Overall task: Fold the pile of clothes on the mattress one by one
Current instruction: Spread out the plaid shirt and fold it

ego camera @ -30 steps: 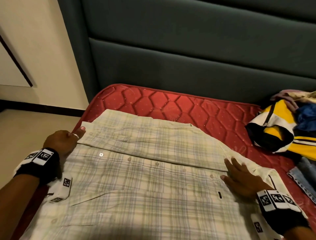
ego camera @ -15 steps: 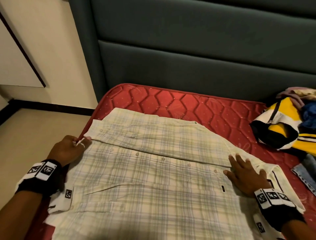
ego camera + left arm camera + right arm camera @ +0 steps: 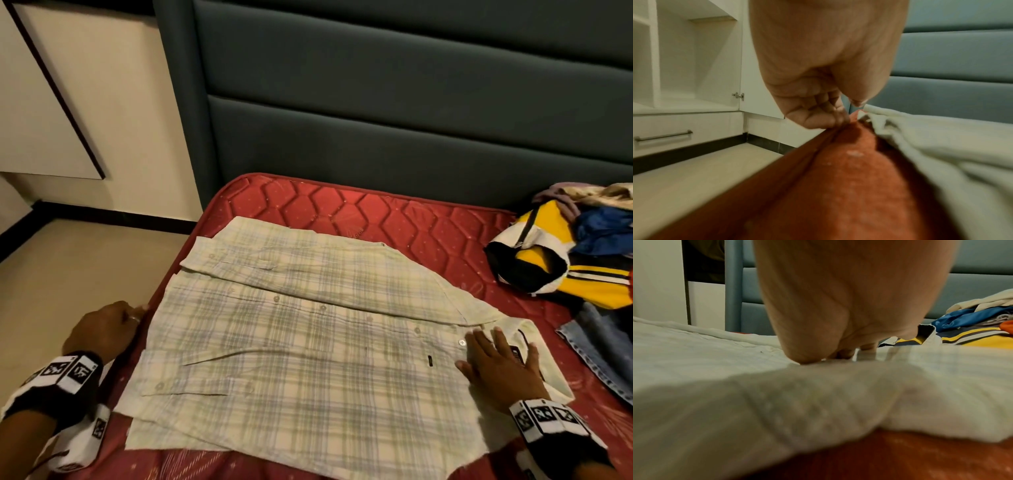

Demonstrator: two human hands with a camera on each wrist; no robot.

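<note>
A pale plaid button shirt [image 3: 308, 342] lies spread flat, front up, on the red mattress [image 3: 376, 219]. My left hand [image 3: 135, 313] sits at the mattress's left edge just beside the shirt's hem, fingers curled. In the left wrist view its curled fingers [image 3: 818, 120] touch the mattress edge [image 3: 838, 186], and the thumb tip hangs just short of the shirt's edge [image 3: 941, 146]; nothing is held. My right hand [image 3: 496, 363] lies flat with spread fingers on the shirt by the collar. The right wrist view shows the palm [image 3: 849, 313] pressing the cloth [image 3: 715, 369].
A heap of unfolded clothes [image 3: 565, 253], yellow, black, white and blue, lies at the back right, with denim jeans [image 3: 603, 342] in front of it. A padded grey headboard [image 3: 411, 120] backs the mattress. Bare floor [image 3: 85, 260] and white cabinets [image 3: 684, 65] are on the left.
My left hand has let go of the shirt's hem corner and drawn back along the mattress's left edge. My right hand slid a little right toward the collar, still flat.
</note>
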